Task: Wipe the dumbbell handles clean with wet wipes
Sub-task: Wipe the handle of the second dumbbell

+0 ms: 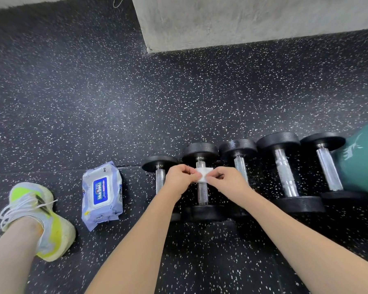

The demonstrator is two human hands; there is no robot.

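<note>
Several black dumbbells with chrome handles lie side by side on the speckled rubber floor. Above the second dumbbell from the left (202, 193), both hands hold a small folded white wet wipe (204, 174). My left hand (180, 179) pinches its left edge and my right hand (226, 180) pinches its right edge. The wipe hides the upper part of that chrome handle. The leftmost dumbbell (160, 166) is partly hidden behind my left wrist. Further right lie three more dumbbells (285, 177).
A purple and blue pack of wet wipes (102, 195) lies on the floor left of the dumbbells. My foot in a white and yellow sneaker (38, 217) stands at far left. A teal knee (361, 162) is at right. A grey concrete block (242, 20) rises behind.
</note>
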